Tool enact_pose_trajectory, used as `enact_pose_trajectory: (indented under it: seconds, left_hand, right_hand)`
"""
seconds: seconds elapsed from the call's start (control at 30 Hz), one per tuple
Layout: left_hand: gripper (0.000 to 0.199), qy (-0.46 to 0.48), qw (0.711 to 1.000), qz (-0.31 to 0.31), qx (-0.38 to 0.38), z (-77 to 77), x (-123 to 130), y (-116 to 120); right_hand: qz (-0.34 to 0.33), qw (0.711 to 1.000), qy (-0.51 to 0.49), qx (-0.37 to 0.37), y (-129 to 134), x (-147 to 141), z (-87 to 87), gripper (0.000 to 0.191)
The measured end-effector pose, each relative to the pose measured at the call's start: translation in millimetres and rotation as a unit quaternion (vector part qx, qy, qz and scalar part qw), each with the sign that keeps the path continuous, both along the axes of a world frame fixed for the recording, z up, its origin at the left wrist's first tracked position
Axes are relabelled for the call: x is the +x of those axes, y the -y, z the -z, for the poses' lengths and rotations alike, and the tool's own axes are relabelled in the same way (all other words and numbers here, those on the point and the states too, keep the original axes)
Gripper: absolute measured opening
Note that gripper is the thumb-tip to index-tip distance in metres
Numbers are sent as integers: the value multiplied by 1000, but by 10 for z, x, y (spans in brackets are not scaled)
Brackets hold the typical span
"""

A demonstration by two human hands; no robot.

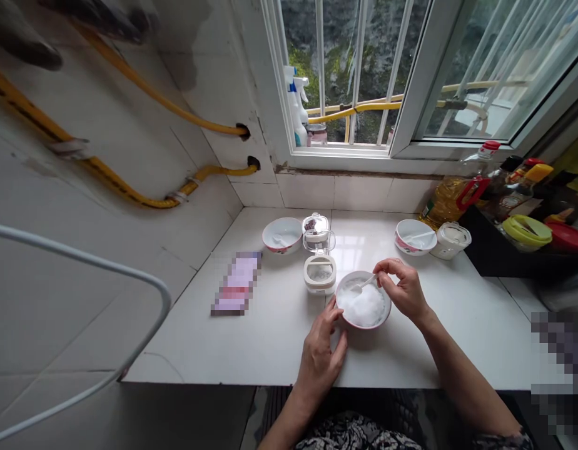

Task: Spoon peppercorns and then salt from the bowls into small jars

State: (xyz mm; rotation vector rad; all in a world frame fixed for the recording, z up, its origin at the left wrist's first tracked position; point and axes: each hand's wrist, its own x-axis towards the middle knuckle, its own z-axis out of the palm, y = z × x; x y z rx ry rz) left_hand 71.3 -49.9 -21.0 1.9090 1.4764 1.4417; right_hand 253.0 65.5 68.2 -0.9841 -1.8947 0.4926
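Observation:
A bowl (363, 319) holding white, powdery grains (364, 307) stands on the counter in front of me. My left hand (322, 345) steadies it, fingers against its left rim and thumb low at its side. Between the fingertips of my right hand (403, 287) is the handle of a small white spoon (364, 285), its tip in the grains. Just left of the bowl sits a clear seasoning jar (319, 289) with its lid raised and pale contents inside. Behind that jar is another lidded jar (315, 225) with dark bits in it.
A second bowl (282, 246) rests at the back left, and a third bowl (415, 247) with a spoon at the back right beside a white-lidded jar (451, 240). An oil bottle (451, 195) and several condiments line the right. A blurred purple packet (237, 284) lies left.

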Motion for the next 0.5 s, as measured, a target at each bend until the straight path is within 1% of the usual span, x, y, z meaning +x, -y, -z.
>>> enact_pose_trajectory:
  seconds: [0.13,0.27,0.37,0.43,0.5]
  left_hand:
    - [39,1,1000,-4,-3,4,3,2]
    - [38,1,1000,-3,-5,10,1,2]
    - [37,0,1000,-5,-5,6,4,1]
    - [37,-1,1000,-5,-4,-1,5,0]
    - [37,-2,1000,-3,-6,-6,6,0]
  right_hand:
    - [-10,1000,9,6,13,-15,-8,18]
    - [-16,1000,8,-7,34,-38,-8,18]
    - [-41,999,22,-15,56,-88,19,17]
    - [-59,997,33,-26,71,-126,38,18]
    - [-56,997,34,-51,81,-147,47,18]
